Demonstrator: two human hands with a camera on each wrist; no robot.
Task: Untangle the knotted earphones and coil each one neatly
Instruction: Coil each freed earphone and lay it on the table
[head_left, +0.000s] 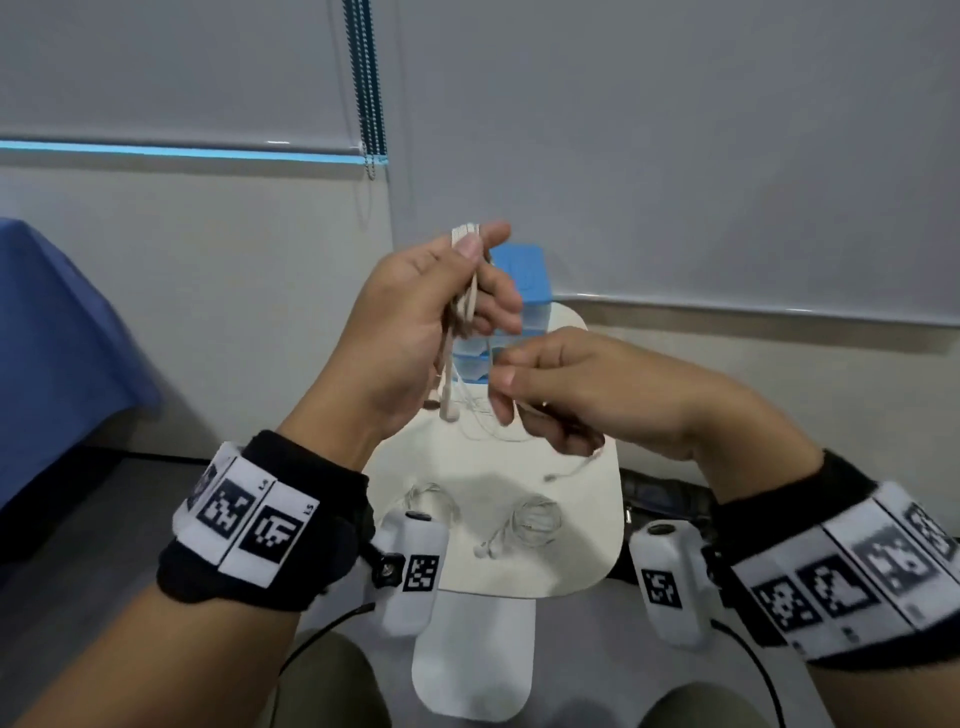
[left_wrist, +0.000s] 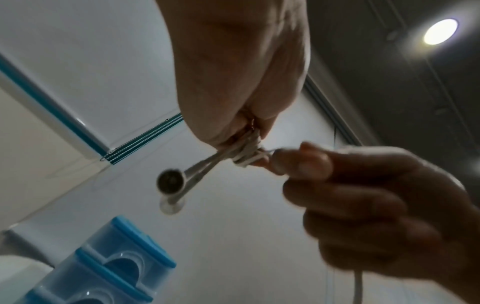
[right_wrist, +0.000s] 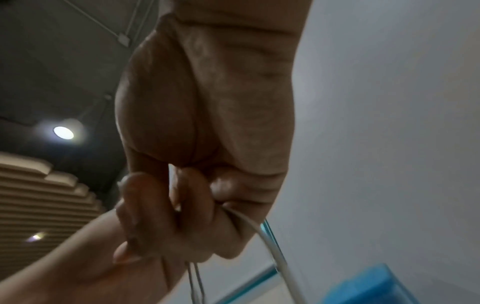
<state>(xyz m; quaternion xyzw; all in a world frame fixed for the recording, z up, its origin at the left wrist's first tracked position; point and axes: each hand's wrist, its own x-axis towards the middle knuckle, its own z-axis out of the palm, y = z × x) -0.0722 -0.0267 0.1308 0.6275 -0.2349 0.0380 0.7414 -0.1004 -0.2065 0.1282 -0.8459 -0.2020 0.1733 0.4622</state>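
My left hand is raised above the small white table and grips a bundle of white earphone cable looped over its fingers. Its two earbuds hang below the palm. My right hand is beside it, lower and to the right, and pinches the loose end of the same cable, which winds round the bundle. Thin cable trails down to the table, ending in a plug. Two coiled earphones lie on the near part of the table.
A stack of blue and clear plastic boxes stands at the table's far edge, behind my hands. A blue-covered surface is at the left. A blind's bead chain hangs on the wall ahead.
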